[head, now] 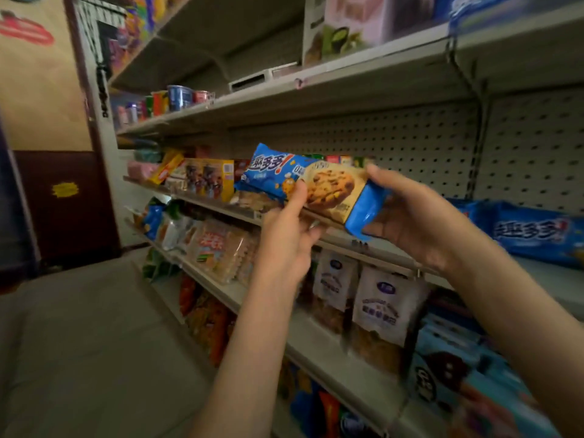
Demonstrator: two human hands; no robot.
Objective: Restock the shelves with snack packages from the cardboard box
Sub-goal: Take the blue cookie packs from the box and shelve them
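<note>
A blue cookie package (319,184), printed with a large chocolate-chip cookie and white lettering, is held in the air with both hands just in front of the middle shelf (384,249). It is tilted, with its left end higher than its right. The left hand (289,235) grips its lower edge near the middle: the thumb presses on the printed front and the fingers curl in underneath. The right hand (410,219) grips the package's crimped right end, thumb over the top edge and fingers wrapped below it. The shelf behind the package has a perforated back panel (410,143). A second blue package (531,232) of the same kind lies flat on this shelf, well to the right of the hands. Further left on the shelf stands a yellow box (210,180) among other cartons, just beside the held package's left end. White pouches (382,306) hang below the shelf's front edge, under the right forearm, and clear packs of biscuits (221,248) sit lower left. On the shelf above stand small cups (180,97). The motion blurs most labels on the lower right.
</note>
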